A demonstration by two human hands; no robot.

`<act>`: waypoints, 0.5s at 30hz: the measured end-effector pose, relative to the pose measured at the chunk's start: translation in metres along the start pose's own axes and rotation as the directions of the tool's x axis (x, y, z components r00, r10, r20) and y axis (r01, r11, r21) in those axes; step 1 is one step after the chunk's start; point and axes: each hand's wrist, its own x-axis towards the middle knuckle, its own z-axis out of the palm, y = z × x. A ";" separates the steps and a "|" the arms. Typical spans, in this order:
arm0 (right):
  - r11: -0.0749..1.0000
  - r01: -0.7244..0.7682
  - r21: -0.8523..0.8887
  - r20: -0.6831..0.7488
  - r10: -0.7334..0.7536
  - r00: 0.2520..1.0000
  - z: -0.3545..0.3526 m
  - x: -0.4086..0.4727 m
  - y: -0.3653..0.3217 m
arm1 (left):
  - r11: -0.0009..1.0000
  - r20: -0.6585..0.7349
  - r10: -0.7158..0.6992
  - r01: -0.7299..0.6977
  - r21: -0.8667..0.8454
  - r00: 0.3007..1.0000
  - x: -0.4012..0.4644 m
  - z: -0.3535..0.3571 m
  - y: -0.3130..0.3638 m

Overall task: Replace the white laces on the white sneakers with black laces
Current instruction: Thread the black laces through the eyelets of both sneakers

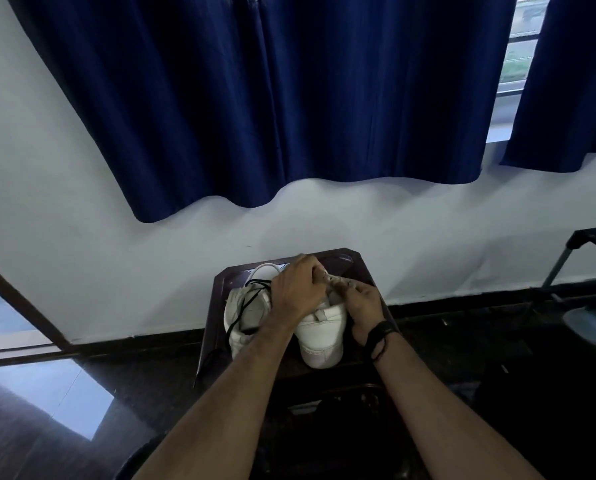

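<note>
Two white sneakers stand side by side on a small dark table, heels toward me. A loose black lace runs over the left sneaker and hangs down off the table's left side. My left hand reaches across to the right sneaker, its curled fingers gripping the upper part near the eyelets. My right hand, a dark band on its wrist, pinches the white lace at the top of that shoe. The right sneaker's lacing is mostly hidden under both hands.
The table stands against a pale wall under dark blue curtains. The floor is dark and glossy. A metal-framed piece of furniture stands at the right, and a doorway edge is at the left.
</note>
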 end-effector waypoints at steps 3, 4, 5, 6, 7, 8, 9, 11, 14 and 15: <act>0.997 -0.040 0.063 0.019 0.038 0.999 -0.001 -0.001 0.001 | 1.000 -0.040 0.025 -0.025 0.011 0.999 -0.002 0.001 0.000; 0.997 -0.044 0.070 0.022 0.043 0.999 -0.002 -0.001 0.001 | 0.999 -0.030 0.027 -0.026 0.025 0.999 -0.002 0.001 0.000; 0.996 -0.046 0.072 0.020 0.045 0.999 -0.002 -0.001 0.001 | 0.998 -0.007 0.029 -0.029 0.048 1.000 -0.001 0.001 0.000; 0.997 -0.043 0.066 0.015 0.042 0.999 -0.002 -0.001 0.002 | 0.997 0.023 0.031 -0.033 0.075 0.999 0.000 0.002 -0.001; 0.997 -0.036 0.063 0.013 0.035 0.999 -0.002 0.000 0.002 | 0.994 0.055 0.028 -0.034 0.100 0.998 0.001 0.003 -0.001; 0.998 -0.030 0.059 0.012 0.030 0.999 -0.002 0.000 0.002 | 0.992 0.084 0.019 -0.029 0.121 0.996 0.001 0.004 -0.002; 0.998 -0.025 0.057 0.015 0.025 1.000 -0.001 0.000 0.002 | 0.990 0.113 0.008 -0.023 0.139 0.994 0.002 0.004 -0.002; 0.998 -0.020 0.055 0.015 0.019 1.000 0.000 0.000 0.001 | 0.986 0.157 -0.008 -0.018 0.164 0.987 0.004 0.005 -0.002; 0.999 -0.010 0.047 0.019 0.009 1.000 -0.001 0.000 0.001 | 0.985 0.168 -0.027 -0.003 0.173 0.985 0.006 0.005 -0.001; 0.999 -0.007 0.048 0.018 0.006 1.000 -0.001 0.000 0.002 | 0.985 0.166 -0.033 0.004 0.172 0.986 0.006 0.005 -0.001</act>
